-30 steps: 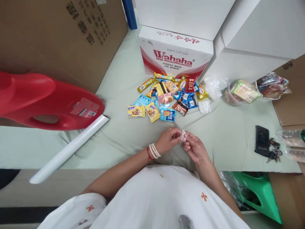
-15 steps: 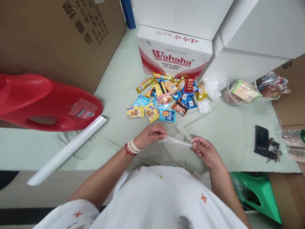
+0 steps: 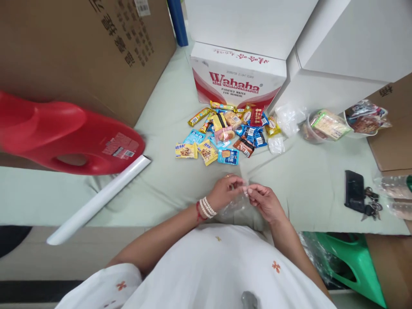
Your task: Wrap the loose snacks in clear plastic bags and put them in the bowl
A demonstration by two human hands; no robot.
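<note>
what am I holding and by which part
Clear plastic, likely a bag, pinched by your left hand and right hand, apparently partway along; exact part unclear.

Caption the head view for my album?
Left hand and right hand pinch thin clear plastic near a pile of wrapped snacks.

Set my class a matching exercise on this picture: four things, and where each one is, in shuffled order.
1. Clear plastic
2. Keys
3. Snack packets
4. White roll

A. in front of the Wahaha box
B. beside the red plastic object
C. held by left hand and right hand
D. beside the black case

Pairs: 1-C, 2-D, 3-A, 4-B.
</note>
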